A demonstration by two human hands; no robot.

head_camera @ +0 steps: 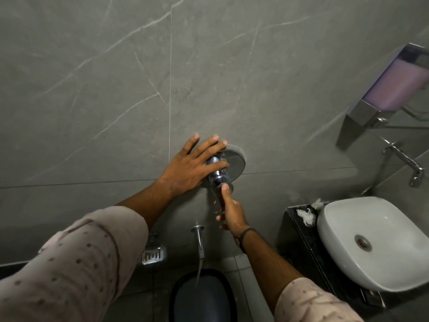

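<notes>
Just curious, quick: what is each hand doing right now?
Left hand: open, straight fingers lying over the chrome valve.
Right hand: thumb presses the valve's end; whether its fingers grip anything cannot be told.

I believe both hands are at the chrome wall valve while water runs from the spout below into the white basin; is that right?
Not quite: the head view shows the water from the spout falling into the dark bucket, not the white basin. Both the left hand and right hand are at the chrome wall valve.

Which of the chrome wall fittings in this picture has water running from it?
The spout below the hands, above the dark bucket. The basin tap looks dry.
</notes>
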